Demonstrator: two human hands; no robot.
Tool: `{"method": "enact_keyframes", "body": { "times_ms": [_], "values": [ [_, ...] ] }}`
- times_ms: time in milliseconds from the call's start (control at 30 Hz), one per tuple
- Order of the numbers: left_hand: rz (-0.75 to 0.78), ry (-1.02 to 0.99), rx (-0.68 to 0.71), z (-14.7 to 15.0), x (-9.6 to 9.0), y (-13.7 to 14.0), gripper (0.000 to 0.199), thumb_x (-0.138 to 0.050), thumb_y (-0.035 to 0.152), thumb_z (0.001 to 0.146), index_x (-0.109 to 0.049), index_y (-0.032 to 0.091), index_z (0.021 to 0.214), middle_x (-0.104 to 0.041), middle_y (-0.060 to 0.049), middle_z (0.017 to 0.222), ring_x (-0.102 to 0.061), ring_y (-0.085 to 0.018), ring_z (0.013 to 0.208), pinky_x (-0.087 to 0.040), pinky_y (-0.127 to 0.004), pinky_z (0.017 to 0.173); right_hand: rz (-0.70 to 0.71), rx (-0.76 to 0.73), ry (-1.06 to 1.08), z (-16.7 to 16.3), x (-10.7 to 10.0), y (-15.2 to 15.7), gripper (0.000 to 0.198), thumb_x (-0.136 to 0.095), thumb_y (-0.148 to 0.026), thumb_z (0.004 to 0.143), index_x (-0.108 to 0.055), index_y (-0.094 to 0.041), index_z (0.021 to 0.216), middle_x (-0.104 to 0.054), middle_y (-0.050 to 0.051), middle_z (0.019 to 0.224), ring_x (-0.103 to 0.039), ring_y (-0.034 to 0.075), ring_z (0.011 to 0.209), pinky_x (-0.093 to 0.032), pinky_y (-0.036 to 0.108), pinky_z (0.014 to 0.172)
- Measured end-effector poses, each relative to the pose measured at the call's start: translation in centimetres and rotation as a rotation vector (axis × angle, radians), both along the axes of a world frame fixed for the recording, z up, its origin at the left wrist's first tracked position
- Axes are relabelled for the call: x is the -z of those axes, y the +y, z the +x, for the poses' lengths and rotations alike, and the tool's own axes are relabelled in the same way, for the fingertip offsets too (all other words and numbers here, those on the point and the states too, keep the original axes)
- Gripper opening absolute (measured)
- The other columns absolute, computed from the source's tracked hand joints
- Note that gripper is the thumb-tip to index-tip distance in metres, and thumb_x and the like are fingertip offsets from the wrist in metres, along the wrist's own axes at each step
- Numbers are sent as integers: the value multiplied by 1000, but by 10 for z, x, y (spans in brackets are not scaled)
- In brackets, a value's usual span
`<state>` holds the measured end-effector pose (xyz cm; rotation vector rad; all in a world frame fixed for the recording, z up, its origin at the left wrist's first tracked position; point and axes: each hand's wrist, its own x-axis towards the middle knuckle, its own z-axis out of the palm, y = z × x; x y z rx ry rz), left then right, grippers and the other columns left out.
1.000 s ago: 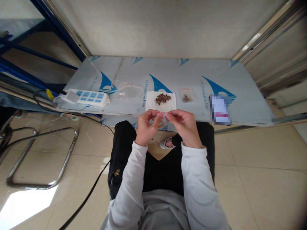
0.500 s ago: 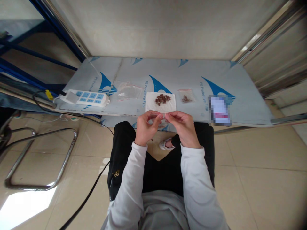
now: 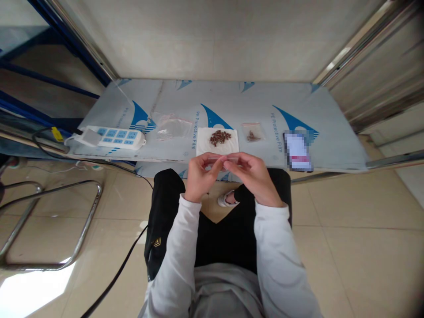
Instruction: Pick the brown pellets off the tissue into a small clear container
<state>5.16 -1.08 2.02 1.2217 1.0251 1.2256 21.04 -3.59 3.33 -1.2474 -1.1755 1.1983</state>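
Observation:
Pinched between the fingertips of both hands, a small clear plastic bag (image 3: 214, 159) with a reddish line along its top edge shows only in part. My left hand (image 3: 200, 179) is closed on its left side, and my right hand (image 3: 254, 179) on its right, with the thumbs almost touching. Just beyond the fingers lies a white paper sheet (image 3: 203, 143) bearing a heap of small brown capsule-like pieces (image 3: 220, 137). To its right rests a clear zip bag (image 3: 252, 132) with a few brown pieces inside. Most of the held bag is hidden by my hands.
Clear empty-looking plastic bags (image 3: 174, 127) lie left of the paper on the film-covered table (image 3: 225, 97). Further left is a white power strip (image 3: 119, 138) with a plug in it. A pixelated phone (image 3: 298, 151) lies at the right. A metal-framed chair (image 3: 94, 212) stands at lower left.
My right hand's fingers have shifted left, bringing the thumbs closer together over the bag, and its wrist has swung right. The whole view has moved slightly.

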Motion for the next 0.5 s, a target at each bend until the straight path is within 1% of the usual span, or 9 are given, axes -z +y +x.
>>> {"method": "enact_keyframes", "body": {
  "times_ms": [67, 133, 200, 267, 333, 400, 467, 500],
  "values": [
    [-39, -61, 56, 5, 1, -1, 24, -75, 37, 77, -74, 13, 82, -76, -7, 78, -70, -15, 66, -56, -25, 63, 4, 7, 34, -9, 0, 4, 29, -78, -45, 73, -74, -19, 84, -74, 5, 83, -68, 20, 79, -53, 32, 75],
    [-94, -111, 108, 7, 1, -1, 25, -75, 38, 78, -75, 14, 85, -77, -7, 81, -71, -16, 69, -58, -26, 66, 1, 48, 59, -11, 3, 6, 26, -78, -44, 73, -73, -18, 76, -74, 3, 76, -67, 19, 74, -52, 32, 73],
    [-116, -108, 171, 5, 1, 0, 26, -73, 39, 79, -76, 14, 88, -78, -8, 83, -72, -17, 71, -58, -27, 69, -7, 72, 69, -9, 6, 7, 24, -79, -42, 73, -73, -19, 73, -73, 2, 73, -67, 19, 74, -51, 31, 72],
    [-93, -63, 202, 2, -1, 1, 27, -70, 39, 82, -77, 14, 89, -78, -8, 84, -72, -17, 70, -58, -27, 68, -12, 97, 70, -6, 9, 6, 21, -79, -40, 73, -74, -19, 73, -73, 2, 73, -67, 19, 75, -51, 31, 73],
    [-64, -9, 161, 1, -3, 3, 25, -71, 38, 81, -77, 14, 87, -78, -8, 83, -71, -16, 66, -58, -27, 66, -19, 118, 73, -4, 10, 6, 19, -80, -39, 72, -76, -20, 75, -75, 2, 75, -68, 20, 77, -51, 31, 74],
    [-58, 7, 49, 0, -3, 4, 20, -76, 34, 77, -78, 14, 81, -78, -6, 78, -69, -15, 61, -56, -25, 61, -22, 121, 88, -4, 9, 6, 18, -79, -38, 74, -78, -21, 79, -76, 2, 79, -69, 21, 81, -51, 32, 78],
    [-68, -11, -28, -2, -3, 5, 16, -80, 31, 72, -78, 16, 76, -77, -4, 71, -68, -14, 58, -55, -23, 59, -30, 70, 110, -3, 8, 6, 20, -75, -39, 78, -79, -22, 86, -77, 3, 84, -70, 22, 87, -51, 34, 84],
    [-73, -33, -37, -3, -3, 5, 14, -81, 29, 71, -78, 16, 75, -76, -3, 69, -67, -13, 58, -54, -23, 59, -39, 30, 121, -2, 7, 6, 21, -73, -40, 81, -79, -22, 89, -78, 3, 86, -70, 22, 89, -50, 36, 87]
  ]
}}
